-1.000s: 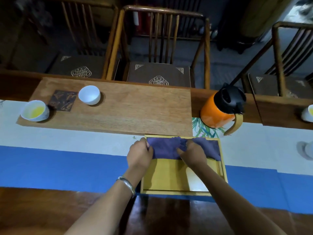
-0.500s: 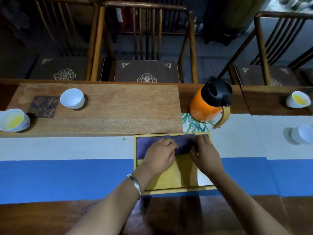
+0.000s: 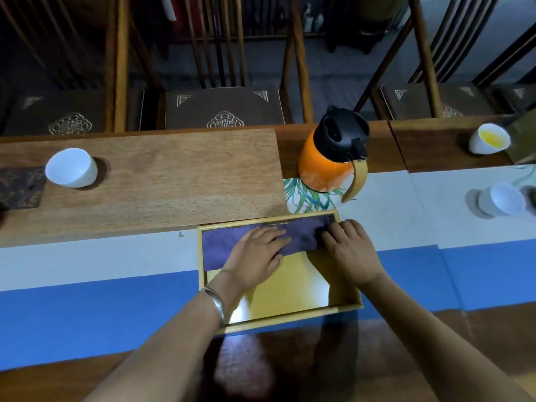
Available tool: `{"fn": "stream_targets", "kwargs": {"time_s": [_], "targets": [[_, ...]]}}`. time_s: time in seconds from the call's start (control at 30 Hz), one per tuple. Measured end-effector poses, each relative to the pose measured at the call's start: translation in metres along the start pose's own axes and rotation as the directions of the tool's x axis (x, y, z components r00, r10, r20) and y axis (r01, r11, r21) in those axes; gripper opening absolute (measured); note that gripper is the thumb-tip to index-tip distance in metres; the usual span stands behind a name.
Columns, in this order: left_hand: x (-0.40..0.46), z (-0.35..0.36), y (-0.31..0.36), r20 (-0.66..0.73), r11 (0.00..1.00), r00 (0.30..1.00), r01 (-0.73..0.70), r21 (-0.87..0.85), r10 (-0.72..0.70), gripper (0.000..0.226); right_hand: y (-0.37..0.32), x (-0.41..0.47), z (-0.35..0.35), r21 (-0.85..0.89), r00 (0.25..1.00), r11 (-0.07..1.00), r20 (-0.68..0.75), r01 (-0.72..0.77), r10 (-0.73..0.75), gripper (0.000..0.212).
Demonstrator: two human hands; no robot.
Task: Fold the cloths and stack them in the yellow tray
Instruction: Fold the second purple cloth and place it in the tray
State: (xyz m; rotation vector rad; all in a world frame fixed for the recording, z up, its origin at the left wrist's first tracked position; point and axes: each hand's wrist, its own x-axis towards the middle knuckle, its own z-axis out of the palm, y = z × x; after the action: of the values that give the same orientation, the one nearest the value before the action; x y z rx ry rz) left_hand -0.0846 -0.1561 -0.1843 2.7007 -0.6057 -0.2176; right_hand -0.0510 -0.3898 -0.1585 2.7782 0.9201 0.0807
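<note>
Just below centre frame, the purple cloth (image 3: 223, 245) lies along the far edge of the yellow tray (image 3: 290, 317); the left hand (image 3: 255, 256) presses it flat with fingers extended, gripping nothing, and the right hand (image 3: 351, 250) rests on its right end, fingers slightly bent, not clearly pinching; I'd smooth outward and square the edges against the rim; the tray's near half is bare; a cup (image 3: 490, 139) at upper right holds yellow liquid

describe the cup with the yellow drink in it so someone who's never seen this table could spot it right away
Start at the orange jug with the black lid, then look along the far wooden edge to the right. The cup stands there; unlike the white cup nearer the person, it holds yellow liquid.
</note>
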Motion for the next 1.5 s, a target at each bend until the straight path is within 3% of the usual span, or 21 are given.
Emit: {"fn": "stream_targets", "kwargs": {"time_s": [0.1,0.27,0.43,0.57,0.67,0.87,1.0,1.13,1.23,1.5], "targets": [[-0.005,-0.005,-0.007,-0.007,0.997,0.999,0.044,-0.066,-0.044,0.042,0.002,0.001,0.000,-0.040,0.999,0.999,-0.027,0.020,-0.021,0.023],[-0.007,-0.007,-0.008,0.008,0.993,0.997,0.079,-0.088,-0.078,0.045,-0.006,0.005,-0.005,0.034,0.997,0.998,0.058,-0.055,0.053,0.028],[-0.004,-0.012,0.007,-0.046,0.997,0.998,0.037,-0.067,-0.040,0.044,-0.011,-0.004,-0.011,0.359,0.983,0.916,0.107,-0.177,0.148,0.047],[0.003,-0.010,0.009,0.066,0.995,0.997,0.051,-0.090,-0.045,0.045,-0.016,-0.005,-0.008,0.481,0.981,0.858,0.149,-0.181,0.123,0.057],[0.006,-0.008,0.003,0.132,0.996,0.989,0.074,-0.053,-0.067,0.045,-0.010,-0.005,-0.001,0.453,0.975,0.871,0.186,-0.192,0.118,0.064],[0.004,-0.008,-0.003,0.137,0.998,0.988,0.062,0.030,-0.065,0.045,-0.001,-0.012,0.006,0.278,0.956,0.953,0.292,-0.120,0.035,0.071],[0.007,-0.012,0.003,0.105,0.997,0.992,0.069,0.022,-0.071,0.042,-0.011,-0.011,0.003,0.352,0.961,0.917,0.259,-0.188,0.098,0.062],[0.012,-0.011,0.015,0.096,0.999,0.995,-0.015,-0.032,0.018,0.043,-0.024,-0.015,-0.005,0.491,0.995,0.865,0.051,-0.104,0.090,0.049],[0.011,-0.002,0.016,0.172,1.000,0.985,-0.023,-0.010,0.024,0.049,-0.027,-0.019,-0.001,0.462,0.996,0.885,0.091,-0.049,0.007,0.049],[0.015,-0.001,0.004,0.209,0.995,0.978,-0.049,0.090,0.029,0.052,-0.019,-0.019,0.012,0.446,0.985,0.892,0.172,-0.076,-0.002,0.054]]}}
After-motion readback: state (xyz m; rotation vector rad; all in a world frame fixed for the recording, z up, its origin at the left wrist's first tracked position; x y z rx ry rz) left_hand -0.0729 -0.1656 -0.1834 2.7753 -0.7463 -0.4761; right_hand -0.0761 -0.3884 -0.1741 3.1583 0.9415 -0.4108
